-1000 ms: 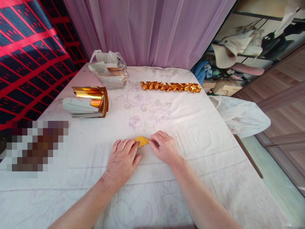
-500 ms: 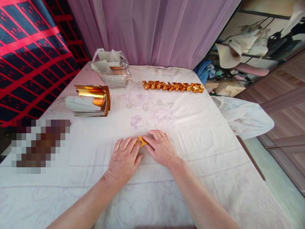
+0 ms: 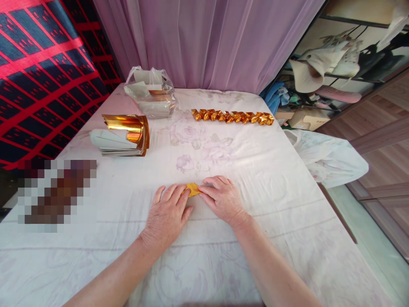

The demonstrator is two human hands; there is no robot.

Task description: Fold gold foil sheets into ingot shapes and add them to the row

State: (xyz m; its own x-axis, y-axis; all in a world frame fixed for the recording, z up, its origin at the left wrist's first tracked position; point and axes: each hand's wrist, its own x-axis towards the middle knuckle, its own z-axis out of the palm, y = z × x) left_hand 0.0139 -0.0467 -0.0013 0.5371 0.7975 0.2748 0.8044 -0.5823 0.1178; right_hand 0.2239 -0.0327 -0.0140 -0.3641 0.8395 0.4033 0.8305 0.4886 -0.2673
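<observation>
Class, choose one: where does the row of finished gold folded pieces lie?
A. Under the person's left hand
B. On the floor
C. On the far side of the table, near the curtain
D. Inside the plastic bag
C: the row of gold folded pieces lies on the white tablecloth at the far end, just before the purple curtain, apart from both hands.
</observation>
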